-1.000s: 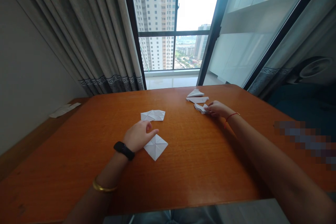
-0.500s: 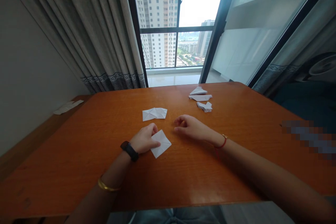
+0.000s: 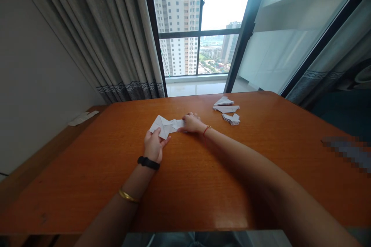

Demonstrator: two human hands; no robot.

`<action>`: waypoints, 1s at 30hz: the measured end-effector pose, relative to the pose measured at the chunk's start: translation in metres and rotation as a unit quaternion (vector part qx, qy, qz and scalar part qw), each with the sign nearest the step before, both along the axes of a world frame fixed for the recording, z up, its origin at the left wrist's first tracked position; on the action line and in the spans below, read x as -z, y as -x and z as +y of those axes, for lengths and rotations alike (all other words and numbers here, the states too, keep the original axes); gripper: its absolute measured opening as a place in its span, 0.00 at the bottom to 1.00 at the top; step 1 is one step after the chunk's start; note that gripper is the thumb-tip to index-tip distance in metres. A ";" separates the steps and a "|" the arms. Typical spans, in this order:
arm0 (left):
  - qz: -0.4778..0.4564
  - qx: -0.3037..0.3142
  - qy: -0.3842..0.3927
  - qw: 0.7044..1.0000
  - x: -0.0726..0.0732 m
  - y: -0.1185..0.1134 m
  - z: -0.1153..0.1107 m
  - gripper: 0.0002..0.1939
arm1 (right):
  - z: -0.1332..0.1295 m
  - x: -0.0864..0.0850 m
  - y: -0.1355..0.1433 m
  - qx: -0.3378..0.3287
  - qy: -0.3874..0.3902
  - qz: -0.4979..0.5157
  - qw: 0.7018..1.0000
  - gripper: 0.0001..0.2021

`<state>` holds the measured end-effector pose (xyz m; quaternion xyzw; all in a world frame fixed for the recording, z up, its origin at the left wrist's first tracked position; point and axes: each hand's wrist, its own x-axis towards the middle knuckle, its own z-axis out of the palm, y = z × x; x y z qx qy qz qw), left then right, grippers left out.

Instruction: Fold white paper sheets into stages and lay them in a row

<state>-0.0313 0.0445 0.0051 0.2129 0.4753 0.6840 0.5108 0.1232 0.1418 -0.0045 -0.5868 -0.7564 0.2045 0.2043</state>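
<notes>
My left hand [image 3: 153,146], with a black band on the wrist, holds a square of folded white paper [image 3: 161,126] between thumb and fingers, tilted above the table. Right beside it, a second folded white paper [image 3: 174,124] lies on the tabletop, partly covered by the square. The right hand [image 3: 192,122], wearing a red cord bracelet, is closed at the right end of that second paper, thumb at the near side. Its fingertips are partly hidden behind the hand.
Several folded white papers, among them a pointed one [image 3: 224,101] and a notched one [image 3: 231,119], lie at the back right of the wooden table [image 3: 185,189]. White paper strips [image 3: 83,118] rest on the left ledge. A blurred-out object [image 3: 348,150] is at the right.
My left hand has moved forward and left with the folded square, now over the papers on the table. My right hand has moved left and forward and taken hold of the paper's right end.
</notes>
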 end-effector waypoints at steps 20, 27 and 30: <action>-0.150 0.269 -0.003 0.951 0.006 -0.022 -0.018 0.16 | -0.120 -0.010 -0.035 -0.194 -0.395 -0.177 0.880 0.13; -0.117 0.251 -0.017 0.961 0.004 -0.025 -0.023 0.13 | -0.120 -0.005 -0.035 -0.206 -0.355 -0.187 0.892 0.14; -0.098 0.227 -0.012 0.969 0.004 -0.026 -0.025 0.13 | -0.119 -0.006 -0.034 -0.215 -0.344 -0.166 0.899 0.14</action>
